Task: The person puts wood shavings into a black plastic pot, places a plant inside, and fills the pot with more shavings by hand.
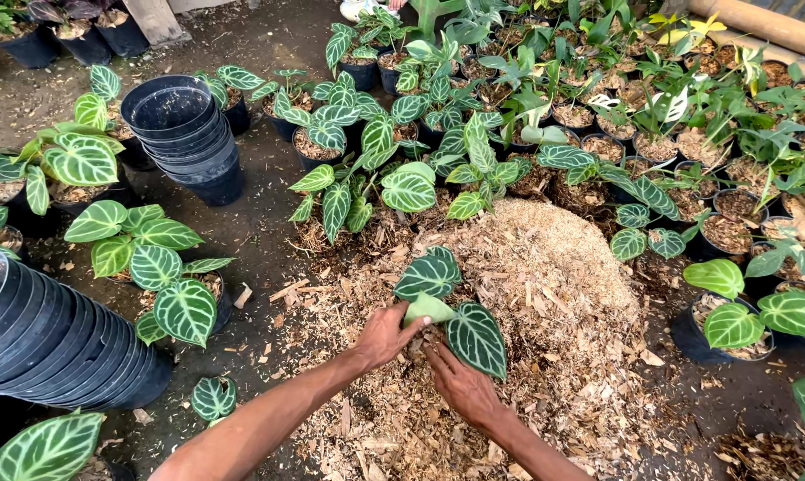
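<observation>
A small plant [451, 303] with dark green, white-veined heart-shaped leaves lies on a heap of wood shavings [545, 294]. My left hand [386, 334] grips it at the base of the leaves, by a pale leaf underside. My right hand [460, 385] rests just below, fingers against the plant's base and the shavings. Whether roots or a pot lie under the hands is hidden.
A stack of empty black pots [188, 134] stands at the upper left, another stack [55, 343] lies on its side at the left edge. Many potted plants of the same kind [474, 134] crowd the top and right. Potted plants [153, 258] sit left of the heap.
</observation>
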